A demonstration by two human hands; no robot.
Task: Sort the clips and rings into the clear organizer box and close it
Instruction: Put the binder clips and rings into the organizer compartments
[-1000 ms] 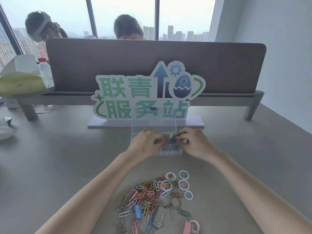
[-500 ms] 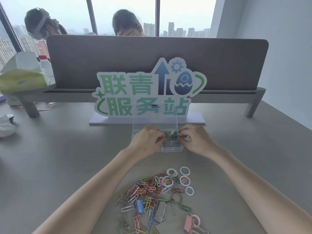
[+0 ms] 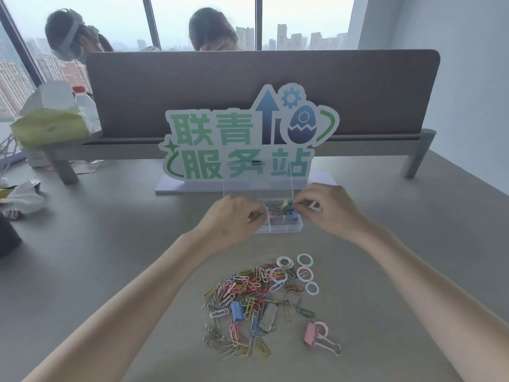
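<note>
The clear organizer box (image 3: 278,230) sits on the grey table in front of the sign, its lid (image 3: 257,186) standing upright. Coloured clips lie in its back compartments. My left hand (image 3: 231,221) is curled over the box's left side, fingertips pinched at its edge. My right hand (image 3: 330,213) hovers at the box's right rim and pinches a small white item (image 3: 314,207), either a ring or a clip. Nearer to me lies a heap of coloured paper clips (image 3: 248,293), with pastel rings (image 3: 304,272) on its right.
A pink binder clip (image 3: 311,333) and a blue one (image 3: 237,311) lie among the heap. A standing sign (image 3: 248,139) and a desk partition (image 3: 261,92) close off the back. Crumpled wrappers (image 3: 24,198) and a tissue box (image 3: 49,122) are at the left. Two people sit behind the partition.
My hands have drawn slightly apart over the box, uncovering the clips inside. The small white item now shows in my right fingers. The camera view has tilted a little.
</note>
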